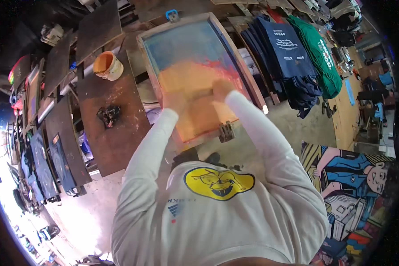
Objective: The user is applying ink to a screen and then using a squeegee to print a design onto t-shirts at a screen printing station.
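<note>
A wooden-framed printing screen (150,57) lies in front of me, its mesh blue at the far end and orange-yellow nearer, with red ink smears on the right. My left hand (174,101) and my right hand (224,89) are over the mesh, both blurred by motion. Between them runs a smeared, wide squeegee (200,94), and the fingers of both hands look closed on it. Its edges are hard to make out. A metal hinge clamp (226,131) sits at the screen's near edge, and a blue clamp (172,16) is at its far edge.
On the left, a brown board (104,150) carries an ink-stained bucket (108,66) and a dark crumpled rag (108,116). Stacked navy bags (288,48) and green fabric (317,53) lie to the right. A painted cartoon panel (350,177) stands at the lower right.
</note>
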Demonstrator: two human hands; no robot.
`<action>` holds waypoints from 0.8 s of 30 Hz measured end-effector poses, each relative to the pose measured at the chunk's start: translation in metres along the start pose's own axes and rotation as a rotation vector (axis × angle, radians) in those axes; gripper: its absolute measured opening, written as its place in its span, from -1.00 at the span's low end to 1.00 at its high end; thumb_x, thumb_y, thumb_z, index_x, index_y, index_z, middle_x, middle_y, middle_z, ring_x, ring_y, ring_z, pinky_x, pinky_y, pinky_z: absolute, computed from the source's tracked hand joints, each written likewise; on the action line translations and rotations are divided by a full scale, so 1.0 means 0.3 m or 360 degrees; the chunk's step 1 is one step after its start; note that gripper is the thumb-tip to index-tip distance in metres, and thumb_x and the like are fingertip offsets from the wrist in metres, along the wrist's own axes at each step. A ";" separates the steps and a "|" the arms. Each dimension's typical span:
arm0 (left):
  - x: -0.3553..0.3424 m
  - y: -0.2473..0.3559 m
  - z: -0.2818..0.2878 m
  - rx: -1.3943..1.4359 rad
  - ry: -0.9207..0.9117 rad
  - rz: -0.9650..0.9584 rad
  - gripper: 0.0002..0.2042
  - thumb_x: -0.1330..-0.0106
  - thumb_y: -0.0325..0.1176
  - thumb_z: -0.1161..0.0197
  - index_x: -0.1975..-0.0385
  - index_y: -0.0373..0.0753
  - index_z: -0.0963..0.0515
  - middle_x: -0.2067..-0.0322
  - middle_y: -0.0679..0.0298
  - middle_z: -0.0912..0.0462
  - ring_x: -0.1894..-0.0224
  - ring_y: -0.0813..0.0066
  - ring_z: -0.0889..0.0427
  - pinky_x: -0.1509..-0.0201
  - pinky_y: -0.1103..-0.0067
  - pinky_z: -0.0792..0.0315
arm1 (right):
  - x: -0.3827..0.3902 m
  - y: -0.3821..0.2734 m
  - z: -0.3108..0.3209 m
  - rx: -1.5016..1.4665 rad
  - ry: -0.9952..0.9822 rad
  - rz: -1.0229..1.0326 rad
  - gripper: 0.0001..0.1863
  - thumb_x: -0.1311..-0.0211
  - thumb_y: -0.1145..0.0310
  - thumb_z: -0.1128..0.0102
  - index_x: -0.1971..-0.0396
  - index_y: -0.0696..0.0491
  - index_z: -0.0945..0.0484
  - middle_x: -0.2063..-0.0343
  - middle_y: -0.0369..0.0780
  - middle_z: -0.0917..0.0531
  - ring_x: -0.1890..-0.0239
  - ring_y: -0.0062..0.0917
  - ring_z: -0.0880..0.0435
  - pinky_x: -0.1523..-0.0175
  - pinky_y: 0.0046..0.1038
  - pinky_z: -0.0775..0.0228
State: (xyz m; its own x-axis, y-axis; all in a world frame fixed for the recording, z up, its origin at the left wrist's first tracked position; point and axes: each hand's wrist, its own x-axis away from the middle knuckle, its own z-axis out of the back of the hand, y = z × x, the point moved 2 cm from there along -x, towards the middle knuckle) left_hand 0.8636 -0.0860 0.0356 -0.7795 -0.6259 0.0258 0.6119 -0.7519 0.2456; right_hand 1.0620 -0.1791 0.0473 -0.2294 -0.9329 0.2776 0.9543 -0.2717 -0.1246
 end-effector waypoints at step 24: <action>-0.290 0.128 0.064 0.0153 -0.0189 -0.0237 -0.62 -0.08 0.03 -0.36 0.40 -0.21 -0.67 0.36 0.03 -0.71 0.24 0.07 -0.71 0.12 0.23 -0.56 | -0.018 0.272 -0.057 -0.0170 -0.0180 -0.0365 -0.54 0.03 0.03 -0.37 0.28 0.14 -0.69 0.27 0.01 -0.72 0.17 -0.10 -0.71 0.03 -0.15 -0.55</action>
State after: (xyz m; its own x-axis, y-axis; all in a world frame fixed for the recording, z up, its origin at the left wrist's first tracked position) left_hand 0.9525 -0.0564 0.0613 -0.8742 -0.4762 0.0948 0.4775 -0.8074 0.3465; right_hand 1.1379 -0.2003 0.0193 -0.4087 -0.8134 0.4139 0.8529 -0.5018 -0.1441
